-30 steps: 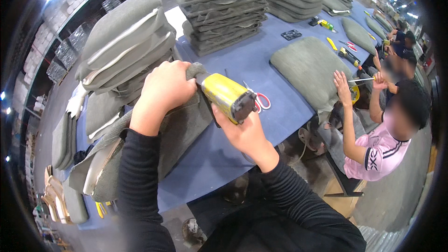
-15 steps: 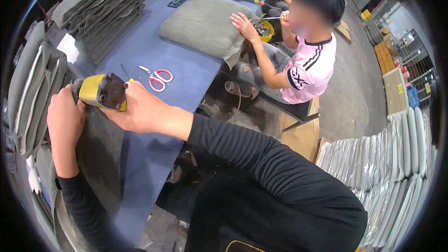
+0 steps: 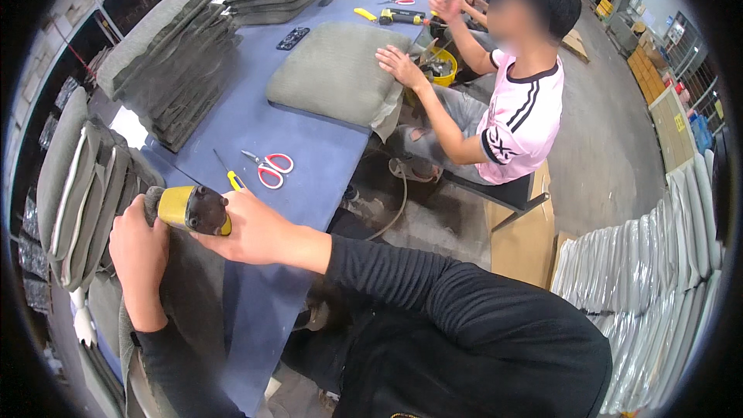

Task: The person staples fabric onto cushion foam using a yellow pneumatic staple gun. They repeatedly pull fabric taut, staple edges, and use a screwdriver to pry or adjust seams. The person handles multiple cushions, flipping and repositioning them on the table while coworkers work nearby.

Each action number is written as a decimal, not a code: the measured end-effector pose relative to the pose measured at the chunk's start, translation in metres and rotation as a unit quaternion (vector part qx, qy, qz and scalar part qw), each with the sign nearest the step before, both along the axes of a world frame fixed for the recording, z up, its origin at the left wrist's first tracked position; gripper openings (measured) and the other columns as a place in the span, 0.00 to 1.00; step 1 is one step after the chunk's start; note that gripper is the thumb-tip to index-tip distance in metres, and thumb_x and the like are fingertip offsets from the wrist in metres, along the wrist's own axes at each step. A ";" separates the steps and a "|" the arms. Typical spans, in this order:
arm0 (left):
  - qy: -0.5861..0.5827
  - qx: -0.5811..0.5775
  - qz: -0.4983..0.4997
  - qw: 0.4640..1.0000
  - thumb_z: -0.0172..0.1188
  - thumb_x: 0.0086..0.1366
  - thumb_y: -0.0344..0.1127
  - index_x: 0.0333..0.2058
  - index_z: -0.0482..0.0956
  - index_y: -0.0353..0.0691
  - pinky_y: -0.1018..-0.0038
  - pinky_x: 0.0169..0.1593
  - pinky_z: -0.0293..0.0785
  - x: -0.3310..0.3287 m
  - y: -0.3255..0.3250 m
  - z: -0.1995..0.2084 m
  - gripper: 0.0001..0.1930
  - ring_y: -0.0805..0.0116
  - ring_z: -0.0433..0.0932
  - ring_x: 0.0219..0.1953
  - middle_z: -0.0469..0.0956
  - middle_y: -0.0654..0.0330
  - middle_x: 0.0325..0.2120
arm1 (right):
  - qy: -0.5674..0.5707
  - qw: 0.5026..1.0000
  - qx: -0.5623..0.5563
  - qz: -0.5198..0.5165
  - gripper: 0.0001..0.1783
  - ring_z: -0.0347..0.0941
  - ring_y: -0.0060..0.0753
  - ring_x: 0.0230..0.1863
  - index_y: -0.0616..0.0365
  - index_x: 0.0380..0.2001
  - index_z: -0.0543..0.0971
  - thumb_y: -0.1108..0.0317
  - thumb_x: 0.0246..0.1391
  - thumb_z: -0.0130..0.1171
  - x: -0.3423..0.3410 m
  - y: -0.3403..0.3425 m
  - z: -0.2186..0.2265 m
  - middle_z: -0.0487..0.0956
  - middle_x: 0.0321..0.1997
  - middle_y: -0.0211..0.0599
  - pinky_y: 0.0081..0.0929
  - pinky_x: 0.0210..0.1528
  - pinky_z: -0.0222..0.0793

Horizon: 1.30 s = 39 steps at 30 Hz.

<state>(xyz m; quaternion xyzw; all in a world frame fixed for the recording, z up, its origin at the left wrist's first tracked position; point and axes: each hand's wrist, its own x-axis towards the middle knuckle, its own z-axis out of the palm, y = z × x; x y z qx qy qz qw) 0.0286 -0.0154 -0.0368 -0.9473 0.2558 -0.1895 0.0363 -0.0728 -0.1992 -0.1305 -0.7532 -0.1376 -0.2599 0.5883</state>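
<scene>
My right hand is closed round a yellow, black-capped power tool, apparently a staple gun. The tool's head sits against the upper edge of a grey fabric-covered cushion at the table's near left. Beside the tool, my left hand grips that edge with its fingers folded over the fabric. The tool's nose and the left fingertips are hidden. Just beyond my right hand lie a screwdriver with a yellow handle and red-and-white-handled scissors.
Stacks of grey cushions and covers stand left. Across the blue table, a seated co-worker rests one hand on a grey cushion and raises a yellow-handled tool. A yellow bucket stands beside them. Plastic-wrapped stacks are at right.
The view has shifted, so the table and my hands appear lower and further right. Both my hands keep their hold. The co-worker has lifted the tool hand up from beside the cushion.
</scene>
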 end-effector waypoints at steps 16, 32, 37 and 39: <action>0.016 -0.037 0.013 0.999 0.70 0.68 0.60 0.58 0.84 0.31 0.52 0.61 0.76 0.029 0.008 0.009 0.35 0.40 0.81 0.56 0.86 0.41 0.51 | 0.224 0.954 -0.108 -0.168 0.25 0.86 0.54 0.42 0.62 0.58 0.80 0.68 0.58 0.69 0.064 -0.061 -0.093 0.88 0.42 0.52 0.49 0.48 0.82; -0.244 -0.167 0.226 0.928 0.49 0.85 0.54 0.58 0.83 0.27 0.55 0.66 0.78 -0.117 0.201 -0.012 0.31 0.41 0.84 0.57 0.87 0.43 0.52 | 0.173 0.982 0.079 0.017 0.26 0.80 0.51 0.65 0.59 0.62 0.82 0.64 0.61 0.68 0.087 -0.006 -0.148 0.84 0.64 0.51 0.48 0.67 0.75; -0.224 -0.561 0.303 0.737 0.55 0.81 0.48 0.58 0.83 0.26 0.57 0.63 0.79 -0.189 0.258 -0.070 0.26 0.44 0.85 0.55 0.88 0.43 0.51 | 0.033 0.989 0.134 0.051 0.31 0.76 0.43 0.71 0.60 0.69 0.76 0.49 0.75 0.60 0.134 0.052 -0.080 0.81 0.69 0.49 0.40 0.72 0.70; -0.195 -0.695 0.219 0.657 0.58 0.80 0.45 0.58 0.83 0.25 0.58 0.62 0.80 -0.194 0.266 -0.090 0.24 0.45 0.86 0.54 0.88 0.43 0.50 | 0.038 0.977 0.182 0.102 0.36 0.71 0.46 0.76 0.60 0.74 0.72 0.44 0.77 0.56 0.154 0.078 -0.069 0.76 0.74 0.51 0.42 0.77 0.64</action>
